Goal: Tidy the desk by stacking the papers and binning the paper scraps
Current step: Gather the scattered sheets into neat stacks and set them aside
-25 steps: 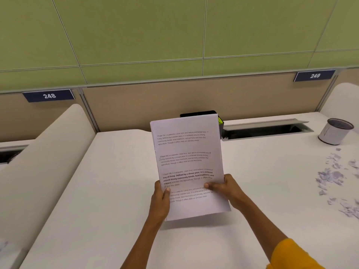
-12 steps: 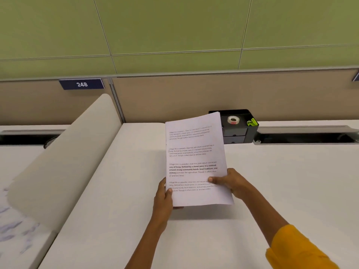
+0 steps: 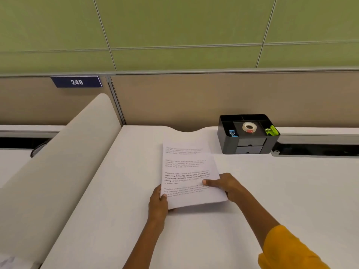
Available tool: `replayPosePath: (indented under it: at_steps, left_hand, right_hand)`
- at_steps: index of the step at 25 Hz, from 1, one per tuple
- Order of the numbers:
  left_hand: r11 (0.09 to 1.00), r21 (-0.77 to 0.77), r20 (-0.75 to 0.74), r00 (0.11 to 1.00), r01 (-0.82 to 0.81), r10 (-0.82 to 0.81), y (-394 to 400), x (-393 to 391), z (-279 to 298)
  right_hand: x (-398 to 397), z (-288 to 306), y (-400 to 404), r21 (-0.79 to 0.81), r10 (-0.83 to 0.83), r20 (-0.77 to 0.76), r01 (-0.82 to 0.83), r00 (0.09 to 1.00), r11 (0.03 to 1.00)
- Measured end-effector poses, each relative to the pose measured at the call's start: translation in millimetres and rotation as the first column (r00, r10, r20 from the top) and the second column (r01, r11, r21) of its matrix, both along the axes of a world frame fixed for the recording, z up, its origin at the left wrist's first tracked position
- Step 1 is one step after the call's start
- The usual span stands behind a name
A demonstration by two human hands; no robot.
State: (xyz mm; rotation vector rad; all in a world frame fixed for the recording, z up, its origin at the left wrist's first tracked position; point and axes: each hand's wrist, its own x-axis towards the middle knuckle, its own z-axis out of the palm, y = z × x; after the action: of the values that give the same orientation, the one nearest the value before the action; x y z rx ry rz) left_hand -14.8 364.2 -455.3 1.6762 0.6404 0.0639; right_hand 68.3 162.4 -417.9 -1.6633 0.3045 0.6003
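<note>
The left hand (image 3: 158,205) pinches the lower left edge of a thin stack of white printed paper sheets (image 3: 189,171), thumb on top; the right hand (image 3: 226,186) grips the lower right edge, thumb pressed on the text. The stack lies low over the white table (image 3: 291,191), near a black desk organiser (image 3: 247,146) holding a tape roll (image 3: 249,128).

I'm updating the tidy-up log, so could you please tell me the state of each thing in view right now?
stack of papers: held low over the desk, far end lying flat.
left hand: grips the stack's near left corner.
right hand: grips the stack's right edge, thumb on top.
desk organizer: upright by the partition, drawers closed.
tape roll: lying flat in the organizer.
desk: bears the organizer.
</note>
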Motion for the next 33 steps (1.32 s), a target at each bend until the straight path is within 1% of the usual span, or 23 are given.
replayPosePath:
  at_steps: [1,2,4,5,7,9,12,14,16,20,21,23,25,33]
  left_hand:
    - [1.0,0.012,-0.005,1.0,0.0,0.001,1.7,7.5,-0.3]
    - [1.0,0.028,-0.008,1.0,0.004,-0.004,3.6,14.8,-1.2]
    - [0.998,0.059,-0.019,1.0,0.016,-0.015,6.9,25.7,-2.6]
    - [0.996,0.082,-0.028,0.999,0.026,-0.024,9.1,29.9,-2.8]
    - [0.989,0.131,-0.041,0.998,0.062,-0.057,12.4,34.8,-2.4]
    - [0.969,0.208,-0.057,0.991,0.131,-0.121,17.6,36.7,-3.9]
    - [0.891,0.374,-0.145,0.965,0.256,-0.217,23.9,35.0,-1.2]
    - [0.803,0.493,-0.22,0.941,0.334,-0.256,25.0,27.0,7.0]
    - [0.741,0.559,-0.244,0.928,0.373,-0.283,25.8,15.7,14.0]
    - [0.748,0.559,-0.16,0.932,0.356,-0.324,31.5,-0.2,5.0]
    - [0.762,0.554,-0.127,0.938,0.336,-0.322,32.9,-0.6,1.5]
    - [0.822,0.5,-0.058,0.958,0.271,-0.28,34.0,1.5,-2.4]
    - [0.853,0.465,-0.037,0.968,0.235,-0.247,33.2,5.8,-2.3]
    - [0.788,0.562,-0.056,0.962,0.252,-0.268,40.3,38.4,-5.7]
  right_hand:
    - [4.1,-2.7,1.5,-0.047,-0.009,0.028,0.01,1.0,0.999]
    - [6.5,-5.8,2.5,-0.125,-0.008,0.074,0.017,0.997,0.992]
    - [4.7,-9.5,3.3,-0.287,0.005,0.174,0.046,0.985,0.957]
    - [2.2,-8.9,3.5,-0.336,0.028,0.225,0.051,0.974,0.94]
    - [-3.5,-9.4,2.6,-0.394,0.101,0.293,0.024,0.951,0.919]
    - [-11.1,-12.4,1.8,-0.447,0.188,0.31,-0.032,0.932,0.894]
    - [-21.9,-17.3,2.8,-0.526,0.287,0.316,-0.085,0.904,0.846]
    - [-27.7,-20.5,4.4,-0.555,0.324,0.335,-0.093,0.884,0.827]
    - [-33.3,-23.2,6.2,-0.581,0.343,0.356,-0.082,0.869,0.81]
    - [-40.1,-32.3,5.3,-0.619,0.357,0.396,-0.042,0.846,0.785]
    - [-40.8,-34.2,5.2,-0.621,0.354,0.401,-0.032,0.845,0.783]
    - [-39.6,-36.7,5.3,-0.603,0.32,0.405,-0.012,0.857,0.797]
    - [-35.4,-37.9,6.2,-0.577,0.282,0.407,0.006,0.869,0.816]
    - [-10.7,-40.5,15.8,-0.583,0.273,0.418,0.026,0.866,0.812]
